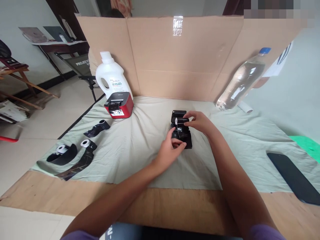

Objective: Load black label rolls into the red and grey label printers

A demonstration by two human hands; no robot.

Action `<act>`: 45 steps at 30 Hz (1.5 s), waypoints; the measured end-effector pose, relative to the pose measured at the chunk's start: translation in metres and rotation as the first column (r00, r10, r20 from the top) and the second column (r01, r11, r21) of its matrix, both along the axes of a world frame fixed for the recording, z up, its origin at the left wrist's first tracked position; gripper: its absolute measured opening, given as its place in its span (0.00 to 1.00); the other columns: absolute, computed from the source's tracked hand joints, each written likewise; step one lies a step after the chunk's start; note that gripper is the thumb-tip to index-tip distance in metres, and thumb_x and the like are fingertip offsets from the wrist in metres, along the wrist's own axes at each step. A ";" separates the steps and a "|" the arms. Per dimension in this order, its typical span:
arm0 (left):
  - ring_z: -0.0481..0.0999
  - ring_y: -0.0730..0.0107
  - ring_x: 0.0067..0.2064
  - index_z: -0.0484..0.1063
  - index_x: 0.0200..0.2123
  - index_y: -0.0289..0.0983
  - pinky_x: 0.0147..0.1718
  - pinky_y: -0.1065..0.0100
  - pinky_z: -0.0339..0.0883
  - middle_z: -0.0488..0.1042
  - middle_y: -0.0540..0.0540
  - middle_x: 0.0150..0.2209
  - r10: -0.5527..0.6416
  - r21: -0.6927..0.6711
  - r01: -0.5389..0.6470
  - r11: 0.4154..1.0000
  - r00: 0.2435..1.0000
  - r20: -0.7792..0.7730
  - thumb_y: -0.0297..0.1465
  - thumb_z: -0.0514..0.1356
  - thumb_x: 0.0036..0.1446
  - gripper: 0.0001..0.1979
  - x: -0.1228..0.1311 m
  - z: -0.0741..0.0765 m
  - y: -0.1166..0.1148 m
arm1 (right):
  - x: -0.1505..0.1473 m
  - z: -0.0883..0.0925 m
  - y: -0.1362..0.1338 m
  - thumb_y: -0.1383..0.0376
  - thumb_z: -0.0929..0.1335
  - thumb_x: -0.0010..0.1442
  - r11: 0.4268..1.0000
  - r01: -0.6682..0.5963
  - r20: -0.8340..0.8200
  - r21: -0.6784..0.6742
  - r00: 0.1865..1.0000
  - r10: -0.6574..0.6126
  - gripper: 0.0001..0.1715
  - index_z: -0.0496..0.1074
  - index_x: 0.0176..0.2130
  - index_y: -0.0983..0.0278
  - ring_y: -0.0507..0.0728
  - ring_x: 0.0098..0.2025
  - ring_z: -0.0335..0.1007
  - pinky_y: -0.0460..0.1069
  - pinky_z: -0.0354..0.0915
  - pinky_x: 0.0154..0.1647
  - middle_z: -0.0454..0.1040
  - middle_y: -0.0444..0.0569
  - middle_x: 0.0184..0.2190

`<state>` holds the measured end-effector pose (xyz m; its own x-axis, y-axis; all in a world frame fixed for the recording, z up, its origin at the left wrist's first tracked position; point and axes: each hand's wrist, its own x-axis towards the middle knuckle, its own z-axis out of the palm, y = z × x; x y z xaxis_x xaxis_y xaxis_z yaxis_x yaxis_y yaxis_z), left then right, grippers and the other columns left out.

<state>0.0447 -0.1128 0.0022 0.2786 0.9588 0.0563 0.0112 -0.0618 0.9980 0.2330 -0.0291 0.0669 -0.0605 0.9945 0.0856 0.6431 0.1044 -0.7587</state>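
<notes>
At the wooden counter [160, 203], the right hand [198, 121] pinches a black roll [184, 121], the left hand [170, 151] grips an opened black device [189, 141], seemingly mid-loading, which calls for level seating.

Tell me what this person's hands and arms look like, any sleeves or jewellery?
The left hand and right hand are ungloved, and the forearms are bare, with no visible watch or bracelet. Purple sleeves show at the bottom edge.

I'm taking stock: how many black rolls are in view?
4 show: the first roll near the red printer, a second roll at far left, a third roll beside it, and a fourth roll at the right hand. The printer may hide another.
</notes>
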 end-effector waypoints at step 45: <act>0.82 0.66 0.43 0.78 0.52 0.42 0.46 0.65 0.75 0.82 0.45 0.47 0.060 0.553 0.163 0.817 0.930 -0.363 0.28 0.55 0.65 0.17 -0.021 -0.042 0.006 | -0.006 -0.020 0.004 0.64 0.72 0.53 0.977 -0.171 0.232 -0.131 0.953 0.198 0.12 0.78 0.40 0.58 0.59 0.46 0.68 0.55 0.66 0.51 0.70 0.50 0.50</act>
<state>0.0237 -0.1071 -0.0401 0.4336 0.7680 0.4714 0.3293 -0.6220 0.7104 0.2271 -0.0254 0.0473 -0.2492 0.9665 -0.0616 0.7859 0.1646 -0.5960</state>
